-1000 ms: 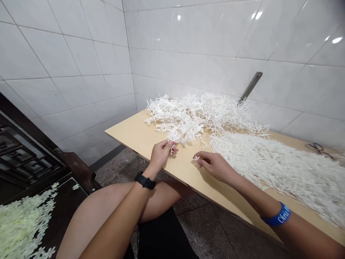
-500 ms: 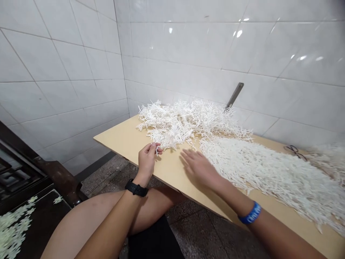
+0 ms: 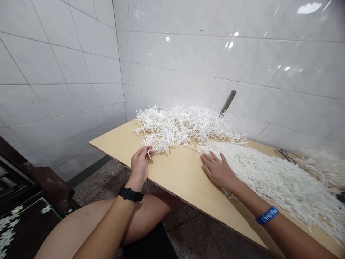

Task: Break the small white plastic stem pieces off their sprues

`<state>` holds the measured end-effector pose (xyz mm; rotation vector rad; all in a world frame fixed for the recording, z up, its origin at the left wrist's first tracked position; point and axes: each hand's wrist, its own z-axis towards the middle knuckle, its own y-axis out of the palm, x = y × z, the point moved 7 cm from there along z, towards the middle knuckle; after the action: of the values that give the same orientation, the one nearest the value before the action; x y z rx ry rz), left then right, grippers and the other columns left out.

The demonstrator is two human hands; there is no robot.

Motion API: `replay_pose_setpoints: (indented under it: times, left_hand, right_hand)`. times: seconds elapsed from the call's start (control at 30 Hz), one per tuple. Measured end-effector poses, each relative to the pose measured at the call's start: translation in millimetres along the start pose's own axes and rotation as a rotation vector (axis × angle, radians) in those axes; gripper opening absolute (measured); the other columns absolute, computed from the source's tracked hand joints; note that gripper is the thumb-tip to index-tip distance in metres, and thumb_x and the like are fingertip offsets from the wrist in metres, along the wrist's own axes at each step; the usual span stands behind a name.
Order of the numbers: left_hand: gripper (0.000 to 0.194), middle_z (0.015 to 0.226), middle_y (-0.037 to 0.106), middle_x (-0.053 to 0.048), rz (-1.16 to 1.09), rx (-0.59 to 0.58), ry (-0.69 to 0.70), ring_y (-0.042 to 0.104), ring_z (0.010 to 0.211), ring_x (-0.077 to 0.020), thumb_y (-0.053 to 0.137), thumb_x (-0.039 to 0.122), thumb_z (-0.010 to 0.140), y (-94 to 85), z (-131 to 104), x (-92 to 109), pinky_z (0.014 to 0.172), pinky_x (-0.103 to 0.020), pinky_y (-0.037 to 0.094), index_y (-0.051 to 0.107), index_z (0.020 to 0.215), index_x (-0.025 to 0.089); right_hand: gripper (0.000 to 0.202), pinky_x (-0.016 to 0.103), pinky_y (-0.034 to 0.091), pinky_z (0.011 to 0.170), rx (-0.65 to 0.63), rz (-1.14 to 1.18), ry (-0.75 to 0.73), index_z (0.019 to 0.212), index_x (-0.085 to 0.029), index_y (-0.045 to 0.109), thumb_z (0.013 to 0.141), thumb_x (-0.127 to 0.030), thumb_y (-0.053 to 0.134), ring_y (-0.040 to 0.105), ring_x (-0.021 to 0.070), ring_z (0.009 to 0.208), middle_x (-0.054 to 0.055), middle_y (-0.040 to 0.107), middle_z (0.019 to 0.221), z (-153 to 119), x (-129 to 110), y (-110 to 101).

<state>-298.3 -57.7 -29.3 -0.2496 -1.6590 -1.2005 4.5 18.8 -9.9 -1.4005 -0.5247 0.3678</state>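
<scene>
My left hand (image 3: 140, 163), with a black watch on its wrist, is closed in a pinch on a small white branched piece (image 3: 148, 154) at the table's near edge. My right hand (image 3: 217, 169), wearing a blue wristband, lies flat with fingers apart against the left edge of a spread of short white pieces (image 3: 261, 172). Behind both hands rises a tangled heap of white branching sprigs (image 3: 178, 126). What the white stuff is made of I cannot tell.
The wooden tabletop (image 3: 172, 169) stands against a tiled wall (image 3: 175, 79). A grey metal strip (image 3: 228, 102) leans behind the heap. Dark-handled scissors (image 3: 285, 155) lie at the back right. Pale flower-like pieces (image 3: 8, 230) rest on a dark wooden seat (image 3: 29, 230) at lower left.
My right hand has moved right, from the bare wood to the edge of the spread pieces. My left hand stays pinched and is slightly nearer me. The camera view has shifted a little.
</scene>
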Motion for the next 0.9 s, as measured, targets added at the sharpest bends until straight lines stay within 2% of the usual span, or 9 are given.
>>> replay_pose_setpoints:
  times: [0.1, 0.2, 0.33, 0.47, 0.6, 0.7, 0.8, 0.9]
  left_hand:
    - [0.029, 0.074, 0.063, -0.003, -0.028, 0.012, -0.001, 0.058, 0.065, -0.0097, 0.073, 0.037, 0.068, -0.5, 0, 1, 0.068, -0.024, 0.047, 0.067, 0.079, 0.011]
    - [0.026, 0.073, 0.062, -0.002, -0.051, 0.016, -0.014, 0.057, 0.065, -0.0087, 0.073, 0.035, 0.069, -0.2, 0, 1, 0.067, -0.023, 0.047, 0.067, 0.078, 0.011]
    - [0.028, 0.072, 0.061, -0.002, -0.076, 0.012, -0.026, 0.056, 0.064, -0.0079, 0.075, 0.035, 0.067, 0.2, 0, 2, 0.066, -0.021, 0.046, 0.068, 0.079, 0.011]
    - [0.031, 0.074, 0.062, -0.003, -0.087, 0.022, -0.039, 0.057, 0.067, -0.009, 0.077, 0.036, 0.065, -0.5, 0, 1, 0.065, -0.021, 0.046, 0.068, 0.079, 0.01]
    - [0.033, 0.073, 0.061, -0.002, -0.098, 0.014, -0.062, 0.057, 0.068, -0.0089, 0.077, 0.037, 0.064, 0.2, 1, -1, 0.067, -0.021, 0.046, 0.068, 0.08, 0.01]
    - [0.036, 0.073, 0.061, -0.002, -0.085, 0.02, -0.068, 0.057, 0.069, -0.0095, 0.077, 0.039, 0.064, -0.7, 1, -3, 0.069, -0.022, 0.046, 0.068, 0.083, 0.01]
    - [0.039, 0.074, 0.062, -0.001, -0.044, 0.024, -0.055, 0.057, 0.07, -0.01, 0.078, 0.041, 0.063, -1.4, 2, -3, 0.069, -0.022, 0.045, 0.067, 0.086, 0.011]
    - [0.04, 0.073, 0.061, -0.001, -0.012, 0.015, -0.058, 0.055, 0.068, -0.0095, 0.079, 0.04, 0.062, -0.8, 3, -4, 0.066, -0.022, 0.043, 0.066, 0.087, 0.012]
  right_hand:
    - [0.052, 0.054, 0.011, 0.115, 0.107, 0.073, -0.018, 0.136, -0.022, 0.051, 0.098, -0.045, 0.023, 0.037, 0.0288, 0.137, 0.008, 0.051, 0.142, 12, -11, -22]
    - [0.04, 0.046, 0.027, 0.104, 0.169, 0.052, 0.011, 0.118, -0.02, 0.062, 0.097, -0.035, 0.032, 0.052, 0.027, 0.117, 0.012, 0.064, 0.122, 41, -24, -38]
    - [0.024, 0.044, 0.031, 0.091, 0.119, -0.019, 0.085, 0.093, -0.011, 0.07, 0.087, -0.02, 0.048, 0.054, 0.0318, 0.105, 0.02, 0.066, 0.106, 86, -32, -37]
    - [0.025, 0.042, 0.029, 0.088, 0.102, 0.022, 0.073, 0.078, -0.013, 0.071, 0.082, -0.005, 0.048, 0.056, 0.0281, 0.096, 0.017, 0.068, 0.092, 112, -26, -51]
    - [0.028, 0.043, 0.03, 0.088, 0.14, 0.115, 0.091, 0.082, -0.017, 0.071, 0.089, -0.014, 0.044, 0.057, 0.025, 0.089, 0.012, 0.069, 0.089, 114, -1, -92]
    - [0.027, 0.038, 0.036, 0.081, 0.156, 0.201, 0.119, 0.089, -0.018, 0.069, 0.091, -0.025, 0.043, 0.059, 0.0228, 0.082, 0.009, 0.069, 0.088, 106, 20, -120]
    - [0.027, 0.031, 0.039, 0.066, 0.132, 0.362, 0.119, 0.085, -0.018, 0.068, 0.09, -0.034, 0.046, 0.056, 0.0182, 0.07, 0.007, 0.068, 0.082, 92, 30, -132]
    - [0.031, 0.028, 0.038, 0.06, 0.076, 0.647, 0.08, 0.078, -0.018, 0.066, 0.086, -0.044, 0.053, 0.052, 0.0157, 0.065, 0.005, 0.064, 0.075, 76, 25, -127]
